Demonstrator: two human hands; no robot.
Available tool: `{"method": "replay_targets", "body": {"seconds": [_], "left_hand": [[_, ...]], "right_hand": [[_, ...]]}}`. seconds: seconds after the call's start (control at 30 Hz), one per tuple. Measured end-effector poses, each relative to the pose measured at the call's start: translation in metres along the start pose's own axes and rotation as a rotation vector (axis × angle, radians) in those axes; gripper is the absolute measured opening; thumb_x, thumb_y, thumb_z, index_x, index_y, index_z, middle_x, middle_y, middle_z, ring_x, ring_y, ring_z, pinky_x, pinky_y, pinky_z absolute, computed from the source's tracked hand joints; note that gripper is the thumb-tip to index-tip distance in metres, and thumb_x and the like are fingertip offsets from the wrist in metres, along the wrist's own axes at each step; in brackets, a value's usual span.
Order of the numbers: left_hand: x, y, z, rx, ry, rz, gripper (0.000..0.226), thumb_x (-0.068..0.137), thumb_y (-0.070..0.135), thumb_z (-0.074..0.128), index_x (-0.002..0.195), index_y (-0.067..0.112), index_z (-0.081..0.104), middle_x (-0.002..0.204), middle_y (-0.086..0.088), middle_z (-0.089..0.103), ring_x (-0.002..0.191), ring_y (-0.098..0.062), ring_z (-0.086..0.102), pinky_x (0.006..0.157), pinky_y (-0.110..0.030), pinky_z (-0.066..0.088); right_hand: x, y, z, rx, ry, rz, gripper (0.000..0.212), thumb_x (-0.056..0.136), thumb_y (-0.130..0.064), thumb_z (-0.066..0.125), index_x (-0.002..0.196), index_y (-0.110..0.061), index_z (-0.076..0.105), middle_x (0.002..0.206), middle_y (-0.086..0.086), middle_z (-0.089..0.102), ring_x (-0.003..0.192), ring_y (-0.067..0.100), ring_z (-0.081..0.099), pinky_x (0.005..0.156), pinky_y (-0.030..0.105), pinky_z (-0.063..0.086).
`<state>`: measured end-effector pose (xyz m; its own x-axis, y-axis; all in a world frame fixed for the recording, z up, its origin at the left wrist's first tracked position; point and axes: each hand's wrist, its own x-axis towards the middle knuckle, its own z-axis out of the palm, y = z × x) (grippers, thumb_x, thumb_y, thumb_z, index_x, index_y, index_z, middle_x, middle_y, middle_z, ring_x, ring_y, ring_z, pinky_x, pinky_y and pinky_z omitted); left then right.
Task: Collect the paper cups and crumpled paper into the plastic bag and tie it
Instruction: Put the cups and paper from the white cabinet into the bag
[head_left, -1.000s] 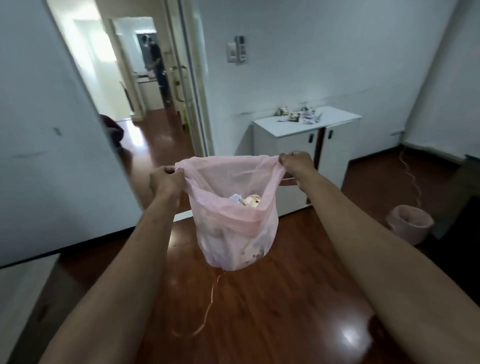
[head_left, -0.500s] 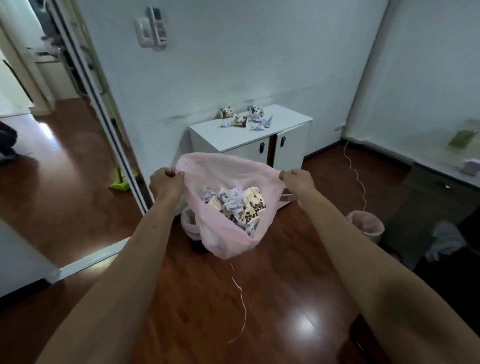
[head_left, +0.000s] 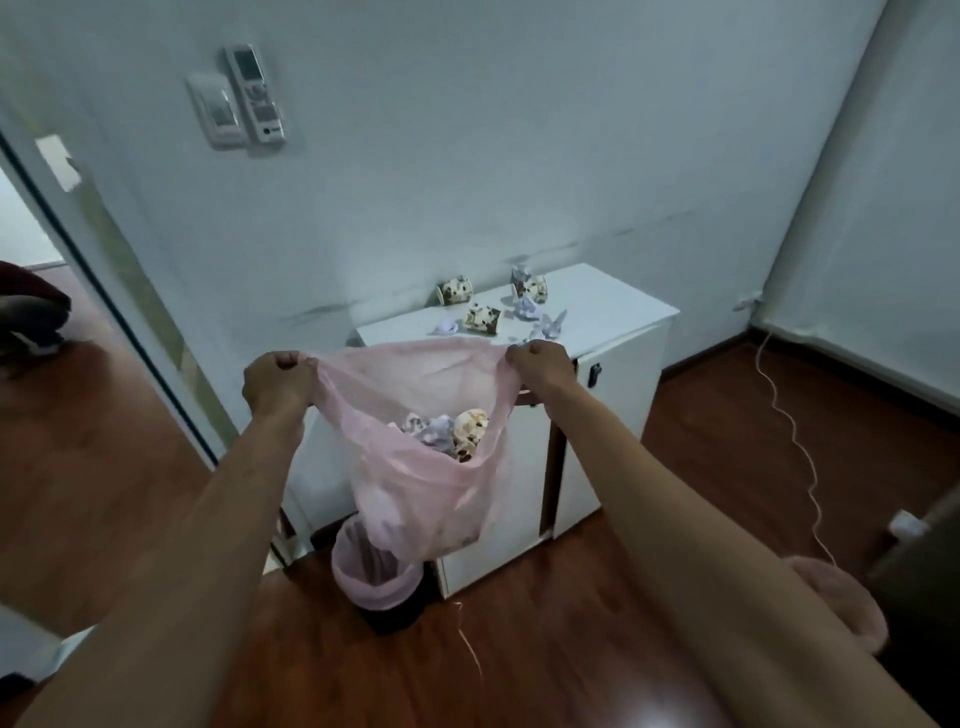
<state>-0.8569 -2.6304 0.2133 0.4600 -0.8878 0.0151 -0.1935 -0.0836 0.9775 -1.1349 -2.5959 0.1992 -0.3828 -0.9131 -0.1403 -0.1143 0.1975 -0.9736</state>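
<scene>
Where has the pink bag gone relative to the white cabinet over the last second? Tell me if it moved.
Yes. The pink bag, held open by the left hand and right hand, has come closer to the white cabinet and now hangs right before it.

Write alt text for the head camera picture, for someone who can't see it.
Two bare hands, left hand and right hand, hold open a pink plastic bag already containing paper cups and crumpled paper. Behind it, a white cabinet against the wall carries three more patterned paper cups and several paper wads. A pink-lined bin stands on the wooden floor below.
</scene>
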Motion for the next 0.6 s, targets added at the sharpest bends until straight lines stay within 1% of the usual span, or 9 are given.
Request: {"method": "replay_targets", "body": {"seconds": [0.07, 0.13, 0.2, 0.23, 0.33, 0.4, 0.47, 0.53, 0.6], "left_hand": [[0.031, 0.016, 0.024, 0.01, 0.041, 0.033, 0.024, 0.081, 0.007, 0.061, 0.062, 0.021, 0.059, 0.077, -0.01, 0.066, 0.079, -0.028, 0.067, 0.081, -0.051, 0.059], [0.06, 0.026, 0.047, 0.019, 0.076, 0.068, 0.007, 0.08, 0.013, 0.063, 0.075, 0.017, 0.066, 0.09, -0.012, 0.071, 0.088, -0.03, 0.069, 0.083, -0.049, 0.059], [0.09, 0.029, 0.071, 0.001, 0.105, 0.081, 0.012, 0.081, 0.016, 0.065, 0.092, 0.013, 0.07, 0.1, -0.015, 0.072, 0.094, -0.031, 0.069, 0.086, -0.048, 0.058], [0.105, 0.027, 0.083, -0.002, 0.118, 0.084, 0.015, 0.081, 0.017, 0.066, 0.095, 0.012, 0.069, 0.101, -0.015, 0.072, 0.095, -0.031, 0.069, 0.086, -0.049, 0.058], [0.142, 0.008, 0.122, 0.042, 0.104, 0.093, 0.013, 0.078, 0.021, 0.067, 0.09, 0.017, 0.067, 0.097, -0.014, 0.071, 0.094, -0.032, 0.069, 0.085, -0.051, 0.057], [0.158, -0.009, 0.146, 0.069, 0.085, 0.074, 0.008, 0.08, 0.019, 0.066, 0.087, 0.019, 0.065, 0.093, -0.011, 0.07, 0.094, -0.033, 0.068, 0.086, -0.051, 0.056], [0.167, -0.015, 0.168, 0.072, 0.087, 0.072, 0.005, 0.083, 0.017, 0.065, 0.087, 0.019, 0.063, 0.088, -0.006, 0.067, 0.092, -0.03, 0.067, 0.087, -0.044, 0.056], [0.184, -0.018, 0.187, 0.063, 0.089, 0.06, 0.004, 0.084, 0.016, 0.063, 0.087, 0.019, 0.063, 0.084, -0.002, 0.065, 0.086, -0.027, 0.065, 0.078, -0.036, 0.054], [0.203, -0.016, 0.205, 0.048, 0.076, 0.06, 0.003, 0.084, 0.016, 0.063, 0.086, 0.018, 0.063, 0.078, 0.002, 0.062, 0.081, -0.023, 0.061, 0.07, -0.03, 0.046]], "right_hand": [[0.049, -0.022, 0.0, 0.005, -0.003, -0.033, 0.018, 0.09, -0.017, 0.056, 0.093, -0.002, 0.065, 0.098, 0.018, 0.068, 0.081, 0.032, 0.069, 0.056, 0.037, 0.06], [0.091, -0.039, 0.0, 0.055, -0.004, -0.05, 0.016, 0.089, -0.016, 0.056, 0.09, -0.002, 0.063, 0.093, 0.017, 0.066, 0.078, 0.032, 0.069, 0.056, 0.037, 0.061], [0.13, -0.046, 0.001, 0.071, 0.008, -0.077, 0.012, 0.088, -0.016, 0.056, 0.083, -0.005, 0.058, 0.086, 0.014, 0.062, 0.072, 0.029, 0.067, 0.053, 0.034, 0.06], [0.15, -0.046, 0.002, 0.052, 0.018, -0.091, 0.012, 0.087, -0.016, 0.057, 0.081, -0.006, 0.057, 0.083, 0.012, 0.061, 0.067, 0.027, 0.066, 0.054, 0.034, 0.06], [0.203, -0.029, 0.009, -0.091, -0.021, -0.082, 0.015, 0.088, -0.016, 0.058, 0.075, -0.011, 0.055, 0.082, 0.011, 0.064, 0.071, 0.027, 0.069, 0.063, 0.043, 0.062], [0.235, -0.013, 0.013, -0.221, -0.097, -0.051, 0.012, 0.088, -0.016, 0.059, 0.079, -0.008, 0.059, 0.084, 0.012, 0.066, 0.078, 0.028, 0.071, 0.068, 0.048, 0.061], [0.266, -0.001, 0.016, -0.302, -0.128, -0.04, 0.014, 0.088, -0.019, 0.061, 0.087, -0.005, 0.063, 0.086, 0.012, 0.067, 0.083, 0.026, 0.071, 0.069, 0.046, 0.062], [0.295, 0.002, 0.016, -0.312, -0.143, -0.022, 0.023, 0.088, -0.028, 0.064, 0.088, -0.005, 0.064, 0.086, 0.01, 0.067, 0.08, 0.022, 0.071, 0.067, 0.042, 0.062], [0.325, 0.0, 0.015, -0.299, -0.171, 0.008, 0.036, 0.088, -0.042, 0.065, 0.09, -0.006, 0.067, 0.088, 0.006, 0.071, 0.077, 0.022, 0.072, 0.061, 0.038, 0.061]]}}
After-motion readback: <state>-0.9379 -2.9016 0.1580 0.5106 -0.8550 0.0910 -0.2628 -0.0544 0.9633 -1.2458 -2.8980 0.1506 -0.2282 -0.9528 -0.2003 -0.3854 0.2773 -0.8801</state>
